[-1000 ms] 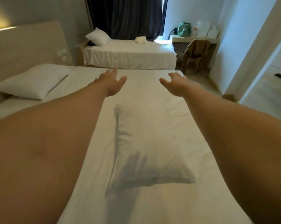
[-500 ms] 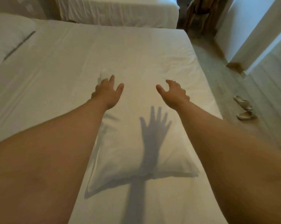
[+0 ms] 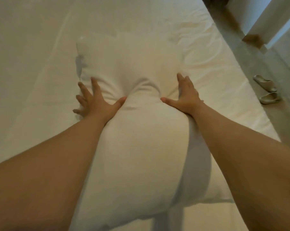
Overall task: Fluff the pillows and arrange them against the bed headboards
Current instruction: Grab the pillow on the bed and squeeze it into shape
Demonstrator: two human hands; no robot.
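Observation:
A white pillow (image 3: 137,147) lies lengthwise on the white bed (image 3: 32,64), its near end bulging towards me. My left hand (image 3: 97,100) presses into the pillow's left side with fingers spread and the thumb dug in. My right hand (image 3: 185,95) pushes against its right side in the same way. The pillow is squeezed narrow between the two hands and creased at the pinch. Its far half spreads wide beyond my fingers. No headboard is in view.
The bed's right edge runs diagonally at the right, with grey floor (image 3: 257,55) beyond it. A pair of pale slippers (image 3: 267,90) lies on the floor near that edge. A white wall corner (image 3: 264,22) stands at the top right.
Both hands came down from hovering above the bed and now squeeze the pillow from its two sides. My view has tilted down and closer, so the other pillow and second bed are out of sight.

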